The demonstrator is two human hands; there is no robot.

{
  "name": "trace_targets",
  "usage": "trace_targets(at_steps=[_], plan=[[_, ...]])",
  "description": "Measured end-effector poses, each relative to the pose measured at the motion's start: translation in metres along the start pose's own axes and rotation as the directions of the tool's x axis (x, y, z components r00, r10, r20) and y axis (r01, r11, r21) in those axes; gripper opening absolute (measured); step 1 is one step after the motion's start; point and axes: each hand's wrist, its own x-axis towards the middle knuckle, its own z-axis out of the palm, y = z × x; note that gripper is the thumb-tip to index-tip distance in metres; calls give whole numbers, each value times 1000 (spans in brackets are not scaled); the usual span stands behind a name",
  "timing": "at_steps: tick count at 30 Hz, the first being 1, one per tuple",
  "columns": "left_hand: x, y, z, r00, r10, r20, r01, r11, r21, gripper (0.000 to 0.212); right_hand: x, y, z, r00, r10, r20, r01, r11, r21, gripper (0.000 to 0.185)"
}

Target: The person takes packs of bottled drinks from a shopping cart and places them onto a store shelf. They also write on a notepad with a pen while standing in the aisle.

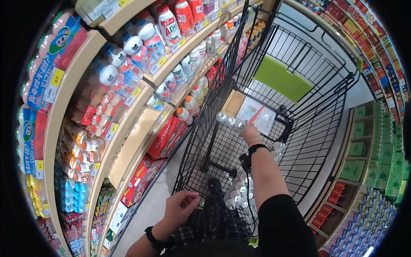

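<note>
A black wire shopping cart [298, 154] fills the middle of the view. Down inside it reaches my right hand [249, 131], at the near end of a short row of small bottles with silvery foil tops [230, 121]; its fingers are partly hidden, so its grip is unclear. An orange stick-like item [257, 114] lies just beyond the fingers, over a white printed sheet [253, 110] next to a cardboard-brown box [233, 102]. My left hand [183, 205] hangs outside the cart at the near left, fingers loosely curled, holding nothing. A wrapped pack of foil-topped bottles [239, 196] lies near my legs.
Curved shelves of bottled drinks [168, 24] with price tags run along the left, with red cartons [168, 136] low down. More foil-topped bottles [276, 149] sit at the cart's right side. A green panel [282, 78] hangs on its far end. Green boxes [351, 169] stand on right-hand shelving.
</note>
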Motion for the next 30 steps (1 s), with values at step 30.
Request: trace_targets(at_steps=[30], plan=[[23,42,10,654,756,36,-620,508,597,34,-74,93,-99,992,7,-129,60,859,509,41]])
